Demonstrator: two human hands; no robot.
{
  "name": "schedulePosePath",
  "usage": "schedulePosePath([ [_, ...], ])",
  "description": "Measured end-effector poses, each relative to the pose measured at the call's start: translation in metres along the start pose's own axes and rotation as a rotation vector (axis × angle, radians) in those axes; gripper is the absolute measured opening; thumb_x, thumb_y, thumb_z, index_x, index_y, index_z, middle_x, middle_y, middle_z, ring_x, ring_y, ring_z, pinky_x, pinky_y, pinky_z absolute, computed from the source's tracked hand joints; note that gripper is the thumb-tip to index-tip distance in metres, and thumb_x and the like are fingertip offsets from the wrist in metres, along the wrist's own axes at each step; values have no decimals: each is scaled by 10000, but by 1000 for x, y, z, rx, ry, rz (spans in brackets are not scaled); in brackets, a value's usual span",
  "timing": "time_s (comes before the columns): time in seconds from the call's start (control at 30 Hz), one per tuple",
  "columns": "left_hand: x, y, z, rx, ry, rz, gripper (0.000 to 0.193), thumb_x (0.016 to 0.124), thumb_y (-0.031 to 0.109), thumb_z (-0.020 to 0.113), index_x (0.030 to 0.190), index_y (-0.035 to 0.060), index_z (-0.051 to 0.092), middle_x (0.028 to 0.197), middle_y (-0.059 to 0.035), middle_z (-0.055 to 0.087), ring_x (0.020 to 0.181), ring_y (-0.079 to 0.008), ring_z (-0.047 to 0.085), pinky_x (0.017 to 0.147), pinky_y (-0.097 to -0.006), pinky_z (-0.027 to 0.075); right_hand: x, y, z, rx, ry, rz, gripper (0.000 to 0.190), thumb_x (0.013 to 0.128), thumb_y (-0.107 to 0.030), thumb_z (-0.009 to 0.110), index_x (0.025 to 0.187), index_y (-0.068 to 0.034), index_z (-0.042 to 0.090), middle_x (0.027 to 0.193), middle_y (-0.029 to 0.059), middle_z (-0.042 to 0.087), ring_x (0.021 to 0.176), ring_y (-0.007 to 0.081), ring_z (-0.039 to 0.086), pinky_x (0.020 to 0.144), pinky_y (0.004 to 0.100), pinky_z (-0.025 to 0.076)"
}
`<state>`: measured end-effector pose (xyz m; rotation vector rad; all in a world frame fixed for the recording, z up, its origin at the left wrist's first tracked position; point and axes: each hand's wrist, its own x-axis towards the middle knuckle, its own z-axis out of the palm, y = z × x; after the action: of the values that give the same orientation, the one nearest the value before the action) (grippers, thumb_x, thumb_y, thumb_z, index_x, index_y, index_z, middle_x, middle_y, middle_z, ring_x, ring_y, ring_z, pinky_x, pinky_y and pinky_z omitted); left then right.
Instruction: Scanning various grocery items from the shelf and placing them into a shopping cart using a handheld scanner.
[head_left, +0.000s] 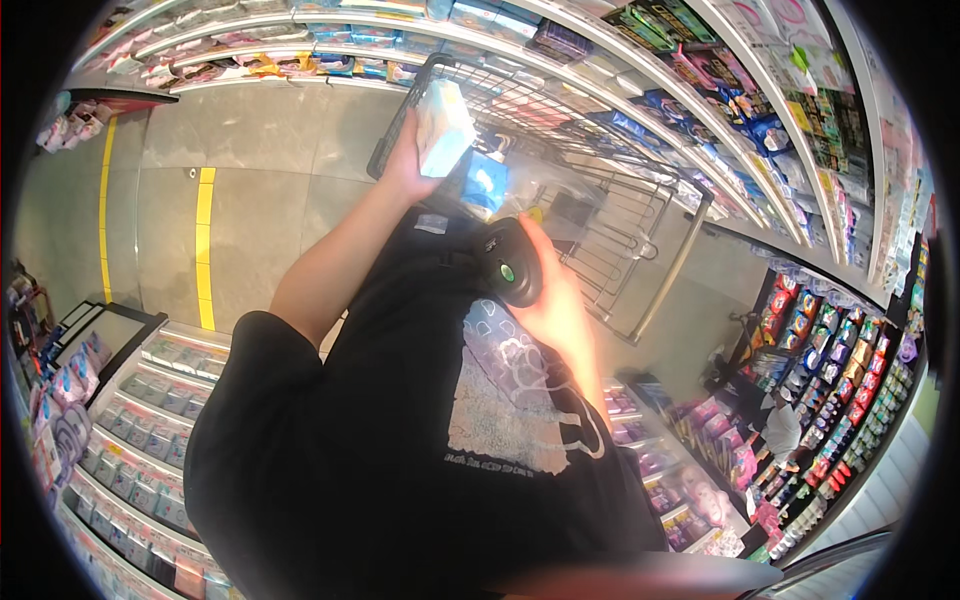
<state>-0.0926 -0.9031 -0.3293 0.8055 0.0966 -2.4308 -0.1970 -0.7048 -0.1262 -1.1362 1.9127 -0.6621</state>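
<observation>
My left hand (409, 161) is raised over the shopping cart, closed around a white and pale blue box-shaped pack (446, 131). My right hand (559, 289) grips a rounded black handheld device (510, 262) with a small green spot, close to the front of my black T-shirt. Between and beyond the hands, a blue and white pack (484, 182) sits at the near side of the wire shopping cart (555, 112). Clear plastic lies over part of the cart. The fingers under the device are partly hidden.
Long shelves of packaged goods (360, 37) curve along the far side and the right. More boxed goods (150, 420) fill shelves at lower left. Yellow floor tape (205, 247) crosses the grey floor. At the far right, a person (781, 431) is near racks of colourful packets (832, 375).
</observation>
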Motion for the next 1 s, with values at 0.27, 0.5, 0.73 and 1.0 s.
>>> schedulePosePath([
  [0.27, -5, -26, 8, 101, -214, -127, 643, 909, 614, 430, 1284, 96, 486, 1031, -98, 631, 849, -240, 627, 746, -397, 515, -19, 29, -21, 69, 44, -19, 820, 688, -46, 740, 1412, -136, 368, 1199, 214, 601, 1089, 374, 599, 891, 394, 492],
  [0.5, -10, -53, 35, 337, -67, -127, 462, 917, 474, 508, 1158, 80, 529, 880, -103, 575, 701, -230, 555, 664, -355, 521, -28, 56, -22, 129, 128, -76, 827, 697, -80, 744, 1419, -141, 345, 1106, 244, 620, 1013, 383, 619, 829, 410, 507],
  [0.73, 2, -66, 14, 219, -294, -337, 358, 929, 420, 498, 1058, 91, 552, 947, -90, 568, 871, -246, 568, 757, -375, 508, -32, 74, -27, 113, 149, -109, 831, 702, -180, 741, 1422, -185, 327, 1011, 239, 637, 931, 421, 616, 789, 444, 504],
  [1.0, -37, -88, 60, 929, -193, -316, 310, 974, 288, 448, 1151, 53, 548, 1063, -97, 620, 941, -213, 617, 823, -331, 521, -26, 83, -23, 225, 203, -220, 733, 705, -158, 729, 1361, -141, 403, 1055, 181, 641, 950, 378, 621, 782, 415, 509],
])
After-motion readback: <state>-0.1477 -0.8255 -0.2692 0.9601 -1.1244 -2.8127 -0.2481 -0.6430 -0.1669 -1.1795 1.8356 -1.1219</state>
